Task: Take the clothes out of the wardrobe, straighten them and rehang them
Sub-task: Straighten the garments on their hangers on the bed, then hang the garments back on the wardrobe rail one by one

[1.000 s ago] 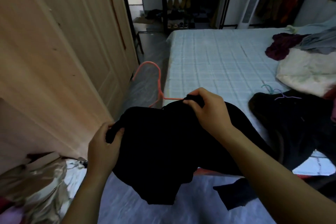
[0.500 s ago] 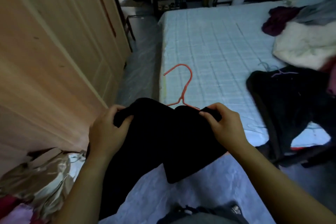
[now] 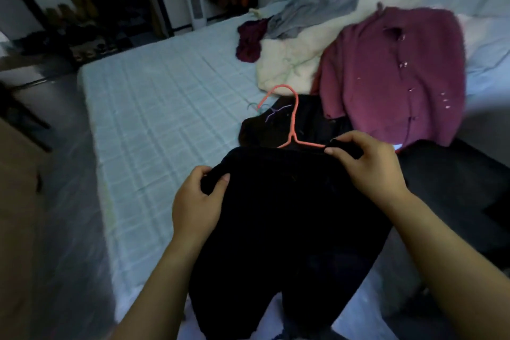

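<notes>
A black garment [image 3: 281, 218] hangs from an orange hanger [image 3: 293, 121] in front of me, over the near edge of the bed. My left hand [image 3: 197, 203] grips the garment's left shoulder. At the right shoulder, my right hand [image 3: 367, 163] pinches the fabric over the hanger's arm. The hanger's hook points up and away, toward the clothes lying on the bed. Most of the hanger's bar is hidden under the fabric.
The bed [image 3: 154, 107] has a pale checked sheet. On it lie a purple cardigan [image 3: 397, 74], a cream garment [image 3: 292, 63], a grey one [image 3: 317, 11], a dark red one [image 3: 249, 41] and another black garment [image 3: 276, 130] with a hanger. Shoes line a rack [image 3: 74, 25] at the back left.
My view has swung right, away from the wooden wardrobe and onto the bed. Both hands have carried the black garment on its hanger rightward, over the clothes pile.
</notes>
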Available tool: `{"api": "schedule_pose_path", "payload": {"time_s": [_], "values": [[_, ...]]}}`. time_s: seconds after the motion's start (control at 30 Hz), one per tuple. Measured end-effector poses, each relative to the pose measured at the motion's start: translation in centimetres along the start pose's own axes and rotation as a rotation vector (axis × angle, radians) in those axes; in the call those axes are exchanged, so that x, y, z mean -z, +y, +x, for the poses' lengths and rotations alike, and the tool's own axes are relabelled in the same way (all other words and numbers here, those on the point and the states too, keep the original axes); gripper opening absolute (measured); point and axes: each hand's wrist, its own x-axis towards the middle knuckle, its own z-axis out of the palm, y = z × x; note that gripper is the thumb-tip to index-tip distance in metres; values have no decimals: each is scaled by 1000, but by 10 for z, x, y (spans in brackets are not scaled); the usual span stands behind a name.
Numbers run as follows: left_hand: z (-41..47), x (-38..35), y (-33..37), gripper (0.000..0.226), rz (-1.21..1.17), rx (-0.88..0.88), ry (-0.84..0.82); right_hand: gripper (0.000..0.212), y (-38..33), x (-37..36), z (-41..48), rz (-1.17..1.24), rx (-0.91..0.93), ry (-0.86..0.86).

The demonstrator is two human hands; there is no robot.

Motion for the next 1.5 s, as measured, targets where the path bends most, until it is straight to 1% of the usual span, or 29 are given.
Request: {"api": "schedule_pose_path", "payload": {"time_s": [0.2,0.27,0.33,0.5,0.63,0.77,0.83,0.9,1.03,1.13,1.2,1.3,1.4,1.5], "values": [[75,-119,77,19,-150,20,6,19,76,66,129,-84,80,56],[101,-145,97,18,-182,39,21,19,90,79,173,-88,127,39],[126,-163,110,17,-197,47,47,18,104,80,216,-86,165,-16],[200,-190,108,12,-177,81,106,19,146,33,310,-59,218,-151],[271,-216,92,10,-87,127,162,19,178,-24,382,-56,242,-245],[337,-242,70,18,87,240,185,22,208,-78,448,-87,231,-351],[367,-255,59,28,241,278,189,28,230,-96,475,-138,222,-398],[389,-270,54,40,339,282,163,37,253,-103,493,-160,179,-425],[415,-310,67,49,418,156,56,43,299,-93,502,-186,133,-469],[429,-354,89,49,475,18,-38,46,337,-69,499,-246,82,-479],[443,-390,105,53,494,-73,-117,51,365,-49,500,-287,52,-488],[469,-453,137,62,511,-161,-218,53,418,-13,518,-331,-3,-483],[501,-529,182,65,458,-250,-313,54,473,28,557,-365,-33,-457],[532,-612,232,62,431,-348,-355,54,527,72,607,-380,-48,-401]]}}
